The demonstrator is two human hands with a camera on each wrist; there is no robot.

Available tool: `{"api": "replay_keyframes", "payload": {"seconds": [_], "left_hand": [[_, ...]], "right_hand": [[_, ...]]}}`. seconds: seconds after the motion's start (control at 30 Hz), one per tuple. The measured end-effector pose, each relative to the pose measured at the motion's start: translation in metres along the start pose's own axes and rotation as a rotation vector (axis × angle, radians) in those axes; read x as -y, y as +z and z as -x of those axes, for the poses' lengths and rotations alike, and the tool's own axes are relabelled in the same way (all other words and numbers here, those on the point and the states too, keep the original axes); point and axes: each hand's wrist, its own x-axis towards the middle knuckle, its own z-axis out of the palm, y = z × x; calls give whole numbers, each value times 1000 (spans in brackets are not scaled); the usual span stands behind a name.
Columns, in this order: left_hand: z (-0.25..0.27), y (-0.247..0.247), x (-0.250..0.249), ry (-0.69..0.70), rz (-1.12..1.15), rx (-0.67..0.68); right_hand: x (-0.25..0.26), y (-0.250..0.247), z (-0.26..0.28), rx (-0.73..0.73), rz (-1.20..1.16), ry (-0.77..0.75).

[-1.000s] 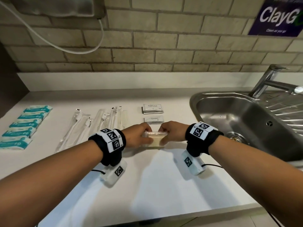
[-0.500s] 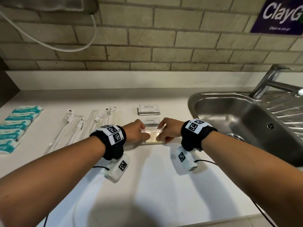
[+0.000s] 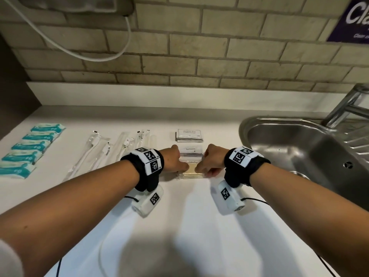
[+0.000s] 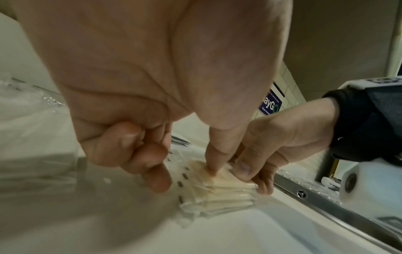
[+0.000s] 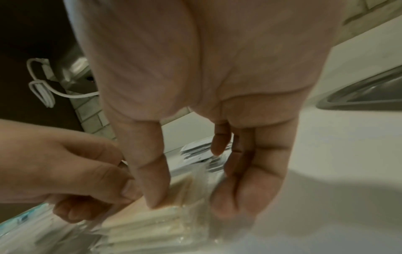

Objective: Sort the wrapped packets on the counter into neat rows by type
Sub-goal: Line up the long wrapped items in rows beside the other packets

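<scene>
Stretching beside the sink, the tabletop carries teal packets far left of it, toothbrush sleeves nearer, then shampoo sachets and toothpaste sachets closest, each type grouped to form rows. Just in front of the toothpaste, the left hand and right hand pinch a stack of clear packets from both ends, likely squaring its edges. Cream-coloured contents show through crinkled plastic.
</scene>
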Motion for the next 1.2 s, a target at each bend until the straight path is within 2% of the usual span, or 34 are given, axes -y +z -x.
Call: {"api": "replay_keyframes", "payload": {"seconds": [0.2, 0.33, 0.47, 0.6, 0.73, 0.83, 0.93, 1.07, 1.2], "left_hand": [[0, 2, 5, 7, 10, -31], [3, -3, 7, 26, 76, -51], [6, -19, 21, 21, 132, -83], [21, -49, 46, 46, 154, -202], [37, -73, 88, 5, 124, -336], [44, -78, 118, -94, 30, -335], [43, -70, 136, -181, -97, -239], [40, -44, 120, -234, -128, -169], [34, -35, 98, -187, -119, -194]], "right_hand": [[7, 0, 8, -110, 170, -37], [11, -1, 13, -133, 179, -106], [20, -4, 15, -216, 182, -158], [42, 6, 16, -290, 215, -273], [73, 31, 15, -244, 260, -356], [95, 54, 5, -185, 309, -346], [115, 73, -6, -166, 347, -290], [112, 77, -16, -225, 377, -173], [107, 75, -19, -219, 391, -98]]}}
